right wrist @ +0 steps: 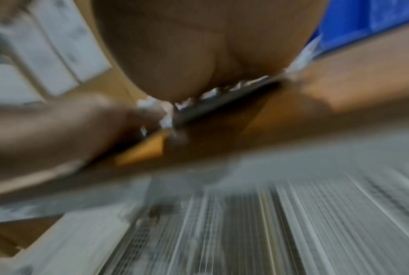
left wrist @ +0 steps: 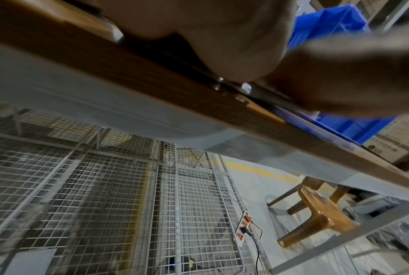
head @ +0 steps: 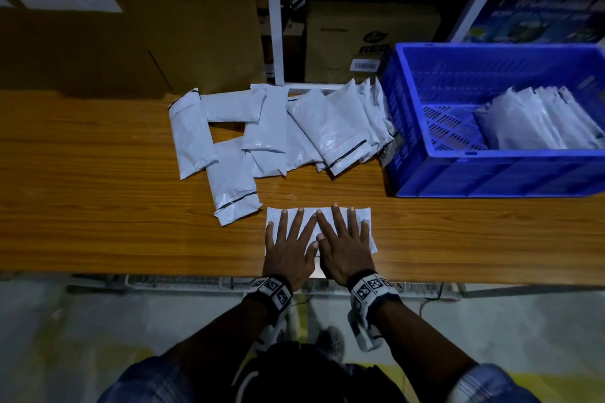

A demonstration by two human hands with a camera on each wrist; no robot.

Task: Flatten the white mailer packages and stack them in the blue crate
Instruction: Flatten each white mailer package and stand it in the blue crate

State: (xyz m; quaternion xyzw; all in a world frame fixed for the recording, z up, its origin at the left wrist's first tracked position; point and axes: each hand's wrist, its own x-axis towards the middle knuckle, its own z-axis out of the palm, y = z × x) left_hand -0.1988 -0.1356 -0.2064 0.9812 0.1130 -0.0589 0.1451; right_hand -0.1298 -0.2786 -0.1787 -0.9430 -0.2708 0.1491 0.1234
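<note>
We see a wooden table [head: 98, 206] bearing a blue crate [head: 491, 173] at right, a loose spread of white mailers [head: 271, 131], and one mailer [head: 357, 216] near its front edge.

My head view dim, bluish, edges bowed and dark | left wrist view sharper below, my palm [left wrist: 222, 33] a close blur | right wrist view smeared throughout by motion blur

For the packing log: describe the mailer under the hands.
The white mailer is a smooth plastic pouch lying flat and crosswise near the front edge of the wooden table, apart from the other mailers. The left hand and right hand press on it side by side, fingers straight and spread.
</note>
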